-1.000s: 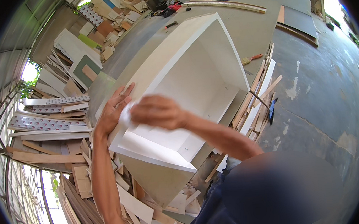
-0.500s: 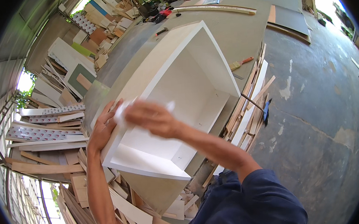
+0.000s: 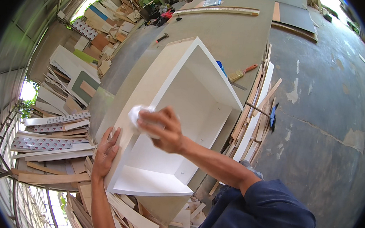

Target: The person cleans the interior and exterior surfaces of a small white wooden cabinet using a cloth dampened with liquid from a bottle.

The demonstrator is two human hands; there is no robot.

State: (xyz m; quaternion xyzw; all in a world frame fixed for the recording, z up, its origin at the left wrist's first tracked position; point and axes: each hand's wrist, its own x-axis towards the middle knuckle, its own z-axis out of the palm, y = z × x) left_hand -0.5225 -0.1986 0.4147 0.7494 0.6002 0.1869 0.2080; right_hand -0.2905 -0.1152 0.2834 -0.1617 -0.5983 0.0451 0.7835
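w/ left hand (image 3: 105,154) spread against the white cabinet (image 3: 160,69), we grip a white wad (image 3: 135,114) in right hand (image 3: 166,130); best pressed evenly & run lengthwise.

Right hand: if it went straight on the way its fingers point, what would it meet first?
Likely the cabinet's outer panel, with the white wad held by the right hand leading; whether the wad touches it is unclear.
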